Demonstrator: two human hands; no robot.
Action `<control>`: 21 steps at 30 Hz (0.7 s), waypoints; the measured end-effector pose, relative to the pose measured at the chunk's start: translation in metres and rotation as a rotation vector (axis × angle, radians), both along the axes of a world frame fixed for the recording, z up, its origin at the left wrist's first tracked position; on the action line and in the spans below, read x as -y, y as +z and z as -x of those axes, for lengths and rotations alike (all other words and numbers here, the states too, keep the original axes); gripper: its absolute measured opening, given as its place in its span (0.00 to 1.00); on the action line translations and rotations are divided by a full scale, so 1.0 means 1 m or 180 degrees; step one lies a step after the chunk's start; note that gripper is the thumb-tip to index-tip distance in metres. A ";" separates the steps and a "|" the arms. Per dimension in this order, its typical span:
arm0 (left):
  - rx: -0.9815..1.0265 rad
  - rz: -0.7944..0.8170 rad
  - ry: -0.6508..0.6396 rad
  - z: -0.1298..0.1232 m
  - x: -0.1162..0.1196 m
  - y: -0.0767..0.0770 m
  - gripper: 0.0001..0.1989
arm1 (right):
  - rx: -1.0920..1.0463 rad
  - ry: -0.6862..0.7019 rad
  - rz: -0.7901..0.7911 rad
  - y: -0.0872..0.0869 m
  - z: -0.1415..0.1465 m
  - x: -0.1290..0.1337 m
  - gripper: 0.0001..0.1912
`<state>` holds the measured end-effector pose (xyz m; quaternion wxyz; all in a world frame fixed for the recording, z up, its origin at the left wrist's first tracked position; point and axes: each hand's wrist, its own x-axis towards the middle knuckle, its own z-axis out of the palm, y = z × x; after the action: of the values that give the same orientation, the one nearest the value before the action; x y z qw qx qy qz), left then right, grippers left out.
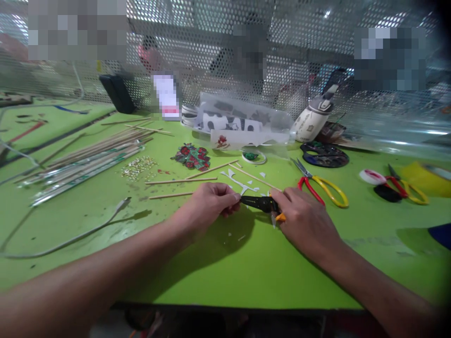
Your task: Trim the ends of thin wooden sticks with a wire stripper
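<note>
Pliers (260, 203), tip: is being met by the left hand (213, 199), fingertips pinched; whether anything is being held cannot be told.
Pliers, long axis: is being pointed leftward, between both hands, over the green table (275, 277).
Pliers, handles: are being gripped by the right hand's (301, 213) curled fingers.

bundled sticks (102, 150) are lying left, scissors (331, 191) right, paper scraps (243, 188) just beyond the pliers (259, 203), a bottle (310, 123) standing behind the palette (331, 158).

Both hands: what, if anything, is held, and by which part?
Right hand: wire strippers, by the orange handles. Left hand, at the strippers' tip: its hold cannot be told.
</note>
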<state>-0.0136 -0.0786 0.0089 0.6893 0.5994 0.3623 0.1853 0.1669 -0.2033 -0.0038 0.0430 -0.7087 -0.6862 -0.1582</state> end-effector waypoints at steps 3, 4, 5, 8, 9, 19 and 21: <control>-0.0062 -0.0122 -0.0183 0.002 -0.003 0.001 0.13 | -0.0219 0.0033 0.0111 -0.005 -0.001 -0.002 0.14; -0.0068 -0.0230 -0.0292 0.004 -0.007 0.002 0.15 | -0.0297 0.0034 0.0136 -0.005 -0.001 -0.002 0.13; -0.0061 -0.0387 -0.0375 0.006 -0.013 0.005 0.16 | -0.0381 0.0025 0.0139 -0.005 -0.003 -0.002 0.12; -0.0161 -0.1213 -0.0163 0.016 -0.039 0.017 0.19 | -0.0639 -0.0030 0.0054 -0.002 -0.009 -0.002 0.10; -0.0363 -0.1634 0.0057 0.019 -0.049 0.021 0.17 | -0.0698 -0.0058 0.0016 -0.001 -0.011 -0.002 0.10; -0.2242 -0.4028 -0.0405 0.023 -0.086 0.007 0.12 | -0.0765 -0.0092 -0.0087 0.001 -0.020 -0.001 0.10; -0.2257 -0.4129 -0.0514 0.018 -0.085 -0.002 0.12 | -0.0795 -0.0074 -0.0035 0.000 -0.017 -0.001 0.11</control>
<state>-0.0316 0.0068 0.0073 0.0501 0.9346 0.3357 0.1063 0.1841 -0.2023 -0.0039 0.1303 -0.7306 -0.6663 -0.0729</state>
